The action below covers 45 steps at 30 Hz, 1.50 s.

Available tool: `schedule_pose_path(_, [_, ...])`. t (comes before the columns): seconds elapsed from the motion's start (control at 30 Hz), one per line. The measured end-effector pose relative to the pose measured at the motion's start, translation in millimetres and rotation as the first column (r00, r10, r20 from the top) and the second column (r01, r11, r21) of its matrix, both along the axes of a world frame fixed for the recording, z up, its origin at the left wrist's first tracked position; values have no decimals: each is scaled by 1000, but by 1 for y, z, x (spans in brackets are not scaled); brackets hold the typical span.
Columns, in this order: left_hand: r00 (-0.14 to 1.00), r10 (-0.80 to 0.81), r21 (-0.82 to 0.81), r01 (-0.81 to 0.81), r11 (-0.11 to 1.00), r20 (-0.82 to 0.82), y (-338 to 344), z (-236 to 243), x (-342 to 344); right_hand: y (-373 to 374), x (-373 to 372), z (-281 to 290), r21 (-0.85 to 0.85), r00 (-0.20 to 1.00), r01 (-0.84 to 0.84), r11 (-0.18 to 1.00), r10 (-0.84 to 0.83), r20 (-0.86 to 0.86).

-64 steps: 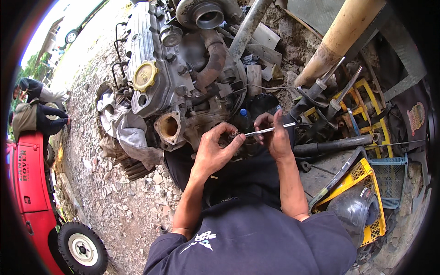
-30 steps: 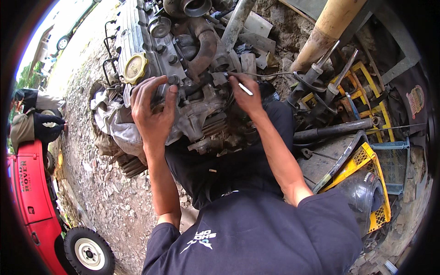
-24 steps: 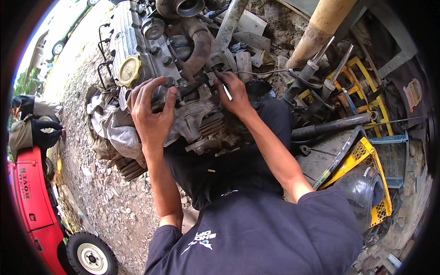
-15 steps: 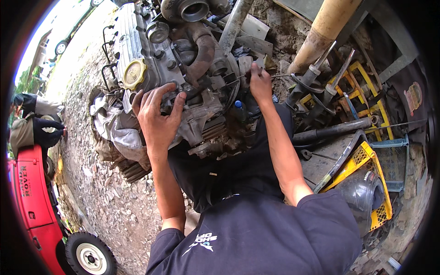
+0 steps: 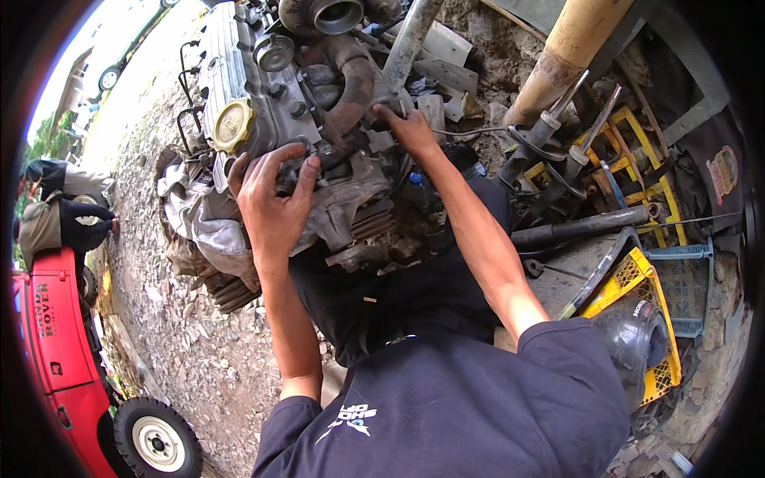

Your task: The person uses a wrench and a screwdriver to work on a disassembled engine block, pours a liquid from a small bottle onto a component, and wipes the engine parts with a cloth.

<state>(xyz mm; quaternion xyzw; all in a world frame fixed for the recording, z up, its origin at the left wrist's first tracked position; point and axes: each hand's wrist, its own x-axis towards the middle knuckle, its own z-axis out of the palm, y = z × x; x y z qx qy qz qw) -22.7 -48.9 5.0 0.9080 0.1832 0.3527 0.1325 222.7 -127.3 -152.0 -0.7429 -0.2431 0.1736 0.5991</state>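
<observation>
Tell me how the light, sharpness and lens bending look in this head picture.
Head view: daylight, blown out white at the upper left beyond the gravel; the engine and both hands, left hand and right hand, are evenly lit and fairly sharp; the fisheye bends the pipe and red vehicle near the black rim.

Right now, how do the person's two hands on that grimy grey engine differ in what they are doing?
The left hand lies with fingers spread wide over the near side of the grimy grey engine, while the right hand reaches farther, fingers curled at the rusty curved pipe. The left hand sits below the round yellow cap; the right is well away from it. Both are bare and touch the engine.
</observation>
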Motion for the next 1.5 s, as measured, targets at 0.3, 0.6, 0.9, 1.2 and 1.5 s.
schedule_pose_path(0.3, [998,-22,27,20,999,53,-2,-3,6,-41,6,-36,-122,947,321,939,-314,67])
schedule_pose_path(0.6, [947,51,-165,2,986,318,3,-19,0,-70,-35,26,410,979,83,908,4,-205])
schedule_pose_path(0.9, [883,169,-328,-18,945,437,0,-27,-7,-49,-39,-23,428,970,35,903,72,-231])
schedule_pose_path(1.2, [776,175,-256,-18,966,606,-2,-42,-14,-43,-26,-8,338,973,-208,918,160,165])
schedule_pose_path(1.5, [776,289,-391,-60,919,561,0,-42,-11,-27,-43,19,233,972,17,972,-71,225])
